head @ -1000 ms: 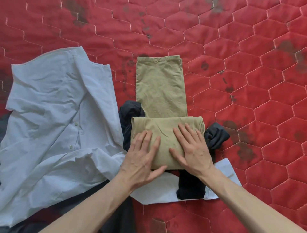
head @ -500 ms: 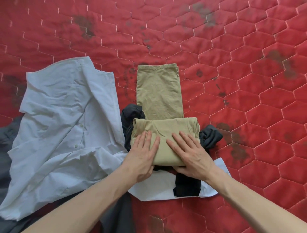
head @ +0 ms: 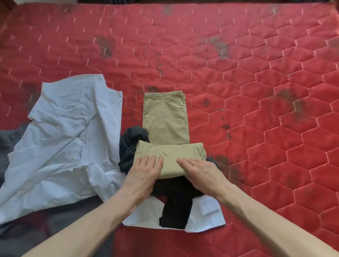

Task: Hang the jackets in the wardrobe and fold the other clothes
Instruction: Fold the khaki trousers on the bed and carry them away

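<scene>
Khaki trousers (head: 166,117) lie lengthwise on the red quilted mattress (head: 256,110), their near end folded over into a thick band (head: 170,152). My left hand (head: 145,170) and my right hand (head: 200,170) rest side by side on the band's near edge. Their fingers lie flat on top and both thumbs are hidden under the fold. A black garment (head: 176,205) lies crumpled beneath the band and sticks out toward me.
A rumpled white shirt (head: 69,137) is spread out to the left. A white cloth (head: 143,214) lies under the black garment. Grey fabric (head: 36,233) shows at the lower left. The mattress's far edge (head: 165,2) runs along the top.
The view has pulled back and tilted up, so more mattress shows. Both hands have slid to the near edge of the folded band, and their thumbs have gone under it.
</scene>
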